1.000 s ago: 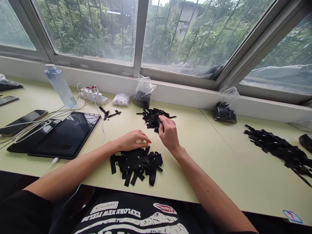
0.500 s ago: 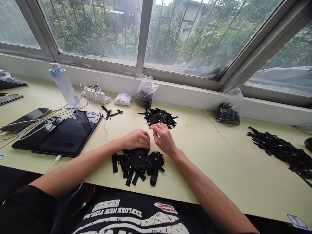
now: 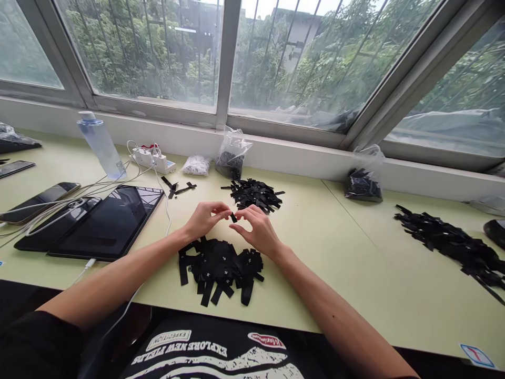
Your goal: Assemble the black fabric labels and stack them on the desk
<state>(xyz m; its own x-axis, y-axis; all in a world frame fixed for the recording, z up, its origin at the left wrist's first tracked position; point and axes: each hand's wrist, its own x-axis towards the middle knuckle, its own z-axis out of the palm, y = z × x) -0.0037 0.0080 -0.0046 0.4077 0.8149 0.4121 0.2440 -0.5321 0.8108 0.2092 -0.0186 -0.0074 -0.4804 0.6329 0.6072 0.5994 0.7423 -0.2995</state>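
Note:
My left hand (image 3: 205, 220) and my right hand (image 3: 256, 231) meet above the table, fingertips pinched together on one small black label (image 3: 233, 217). Just below them lies a near pile of black labels (image 3: 221, 267) with small white marks. Beyond the hands sits a far pile of black labels (image 3: 254, 193). Both hands hover above the yellow-green table (image 3: 315, 247), between the two piles.
A tablet (image 3: 106, 221) and phones (image 3: 37, 200) with white cables lie at left, by a water bottle (image 3: 100, 146) and a power strip (image 3: 153, 157). Plastic bags (image 3: 231, 155) of labels stand along the sill. Another bag (image 3: 363, 181) and a long black pile (image 3: 453, 245) lie at right.
My right hand drew back from the far pile with a label and met my left hand, which lifted off the near pile. Both now pinch the label.

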